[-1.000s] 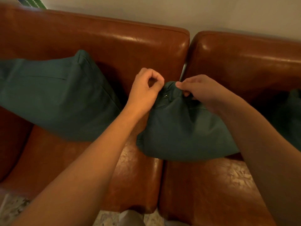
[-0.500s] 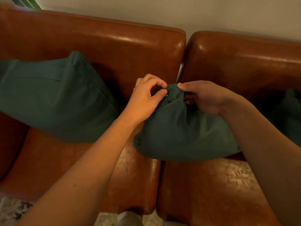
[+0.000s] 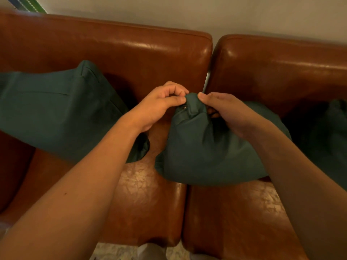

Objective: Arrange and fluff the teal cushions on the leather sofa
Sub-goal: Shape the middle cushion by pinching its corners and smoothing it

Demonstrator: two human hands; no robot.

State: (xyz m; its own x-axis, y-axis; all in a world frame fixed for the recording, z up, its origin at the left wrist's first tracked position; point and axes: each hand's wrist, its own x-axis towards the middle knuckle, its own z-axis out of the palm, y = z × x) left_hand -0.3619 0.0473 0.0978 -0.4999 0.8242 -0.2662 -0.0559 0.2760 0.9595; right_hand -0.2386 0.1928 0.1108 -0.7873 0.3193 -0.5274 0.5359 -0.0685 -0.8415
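Note:
A teal cushion [image 3: 206, 147] stands across the seam between the two seats of the brown leather sofa [image 3: 150, 199]. Its top corner, with a small zipper pull, is bunched up. My left hand [image 3: 159, 106] pinches that corner from the left with thumb and fingers. My right hand [image 3: 225, 111] grips the same corner from the right, fingers curled into the fabric. A second, larger teal cushion [image 3: 56, 109] leans against the left backrest. A third teal cushion [image 3: 334, 132] sits in shadow at the far right edge.
The sofa's two backrests [image 3: 281, 68] rise behind the cushions, with a pale wall [image 3: 187, 14] above. A striped green item [image 3: 28, 4] shows at the top left corner. Speckled floor [image 3: 116, 252] appears below the seat front.
My left hand moved in from just beside the corner and now pinches it. The middle cushion's corner is drawn up tighter between both hands. The view shifted slightly.

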